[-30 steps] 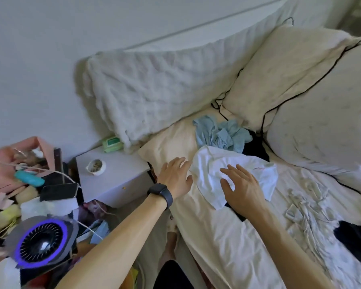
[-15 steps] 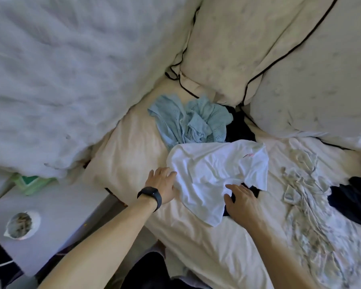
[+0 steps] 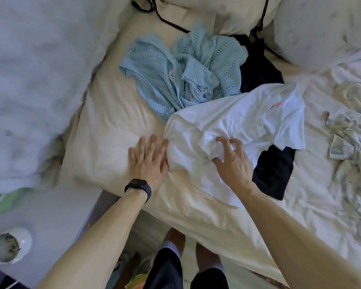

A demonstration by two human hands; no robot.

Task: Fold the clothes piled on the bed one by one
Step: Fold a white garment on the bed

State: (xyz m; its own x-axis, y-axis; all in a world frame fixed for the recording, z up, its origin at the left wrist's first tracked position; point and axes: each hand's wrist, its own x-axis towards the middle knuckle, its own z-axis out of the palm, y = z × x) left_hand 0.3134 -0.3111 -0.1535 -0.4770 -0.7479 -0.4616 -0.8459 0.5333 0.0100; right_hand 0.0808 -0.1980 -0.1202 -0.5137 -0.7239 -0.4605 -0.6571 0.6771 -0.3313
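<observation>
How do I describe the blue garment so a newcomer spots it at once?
Start at the black-piped pillows at the head of the bed. Just below them lies a crumpled light blue top, bordering the white T-shirt. It is the only blue piece, and the only one in openwork knit.

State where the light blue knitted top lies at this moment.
In the head view the light blue knitted top lies crumpled at upper centre, just beyond the white T-shirt, with a dark garment at its right edge.
</observation>
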